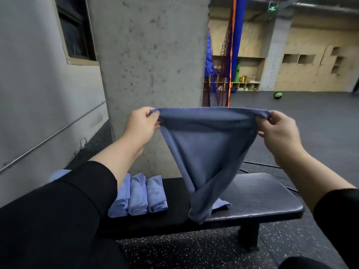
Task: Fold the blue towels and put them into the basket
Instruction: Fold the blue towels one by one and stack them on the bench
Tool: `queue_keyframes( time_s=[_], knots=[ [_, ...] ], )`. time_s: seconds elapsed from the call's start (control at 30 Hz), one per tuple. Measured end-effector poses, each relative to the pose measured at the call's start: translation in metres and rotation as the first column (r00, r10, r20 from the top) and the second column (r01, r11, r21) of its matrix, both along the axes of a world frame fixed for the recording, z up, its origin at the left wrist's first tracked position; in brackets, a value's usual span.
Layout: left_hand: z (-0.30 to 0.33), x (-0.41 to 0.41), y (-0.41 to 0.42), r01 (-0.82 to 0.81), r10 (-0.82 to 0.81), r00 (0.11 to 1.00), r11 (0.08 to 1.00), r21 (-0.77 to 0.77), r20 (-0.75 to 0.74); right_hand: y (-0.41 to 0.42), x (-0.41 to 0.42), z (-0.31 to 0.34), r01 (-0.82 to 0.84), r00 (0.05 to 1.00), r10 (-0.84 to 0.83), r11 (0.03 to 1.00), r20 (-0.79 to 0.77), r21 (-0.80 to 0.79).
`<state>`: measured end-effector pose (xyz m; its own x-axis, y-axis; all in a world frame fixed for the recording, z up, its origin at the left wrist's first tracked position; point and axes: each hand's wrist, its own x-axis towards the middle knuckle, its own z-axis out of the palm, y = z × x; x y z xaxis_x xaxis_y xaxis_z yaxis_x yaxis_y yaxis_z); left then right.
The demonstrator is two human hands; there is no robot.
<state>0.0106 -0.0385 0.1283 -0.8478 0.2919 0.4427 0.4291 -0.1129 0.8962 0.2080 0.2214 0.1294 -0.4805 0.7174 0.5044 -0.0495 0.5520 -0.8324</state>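
I hold a blue towel (206, 150) up in the air above a black padded bench (258, 195). My left hand (141, 125) pinches its upper left corner and my right hand (279, 131) pinches its upper right corner. The top edge is stretched between them and the cloth hangs down in a twisted point that reaches the bench's front edge. Three folded blue towels (138, 195) lie side by side on the bench's left part, and a further bit of blue cloth shows behind my left sleeve. No basket is in view.
A concrete pillar (151, 55) stands right behind the bench, with a grey wall and a window to the left. Dark speckled rubber floor surrounds the bench. Far right: a green ball (277, 95), netting, a blue post and wooden cubbies.
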Motion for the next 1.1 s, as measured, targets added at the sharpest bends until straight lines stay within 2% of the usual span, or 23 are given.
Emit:
queue_keyframes(
  time_s=[0.17, 0.27, 0.43, 0.57, 0.6, 0.63, 0.67, 0.73, 0.8, 0.9, 0.93, 0.97, 1.1],
  knots=[
    [-0.062, -0.008, 0.006, -0.084, 0.103, 0.994, 0.946, -0.313, 0.042, 0.013, -0.009, -0.071, -0.028, 0.986, 0.058, 0.982, 0.156, -0.187],
    [-0.105, -0.021, 0.015, -0.043, 0.110, 0.986, 0.899, -0.437, 0.128, 0.020, -0.021, -0.115, -0.026, 0.972, 0.097, 0.948, 0.212, -0.316],
    [-0.133, -0.067, 0.052, -0.035, 0.128, 0.973, 0.906, -0.422, 0.194, 0.052, -0.076, -0.141, -0.011, 0.984, 0.088, 0.896, 0.153, -0.444],
    [-0.130, -0.133, 0.106, -0.063, 0.164, 0.962, 0.912, -0.405, 0.219, 0.095, -0.154, -0.135, -0.010, 0.985, 0.078, 0.919, 0.155, -0.395],
    [-0.136, -0.151, 0.120, -0.058, 0.171, 0.960, 0.898, -0.436, 0.224, 0.106, -0.173, -0.137, -0.007, 0.970, 0.087, 0.943, 0.226, -0.332],
    [-0.146, -0.167, 0.133, -0.060, 0.188, 0.961, 0.856, -0.514, 0.201, 0.119, -0.192, -0.147, -0.009, 0.939, 0.095, 0.967, 0.330, -0.253],
    [-0.159, -0.178, 0.145, -0.072, 0.203, 0.970, 0.765, -0.640, 0.133, 0.126, -0.206, -0.157, -0.011, 0.867, 0.090, 0.987, 0.490, -0.162],
    [-0.191, -0.178, 0.160, -0.114, 0.143, 0.989, 0.573, -0.812, -0.038, 0.131, -0.222, -0.192, -0.053, 0.664, 0.069, 0.998, 0.744, -0.045],
    [-0.224, -0.153, 0.166, -0.061, -0.017, 0.997, 0.426, -0.903, -0.075, 0.128, -0.221, -0.234, -0.077, 0.524, 0.074, 0.996, 0.848, -0.040],
    [-0.264, -0.102, 0.156, 0.061, -0.212, 0.977, 0.102, -0.993, 0.038, 0.111, -0.200, -0.277, -0.112, 0.360, 0.041, 0.994, 0.932, 0.000],
    [-0.272, -0.090, 0.150, 0.060, -0.236, 0.971, 0.050, -0.997, 0.046, 0.106, -0.193, -0.282, -0.142, 0.332, 0.033, 0.990, 0.943, 0.015],
    [-0.276, -0.082, 0.146, 0.041, -0.245, 0.969, 0.037, -0.998, 0.031, 0.104, -0.188, -0.287, -0.175, 0.336, 0.020, 0.984, 0.942, 0.041],
    [-0.264, -0.071, 0.145, 0.055, -0.181, 0.983, 0.127, -0.990, 0.032, 0.095, -0.170, -0.279, -0.237, 0.443, 0.016, 0.967, 0.897, 0.099]
  ],
)
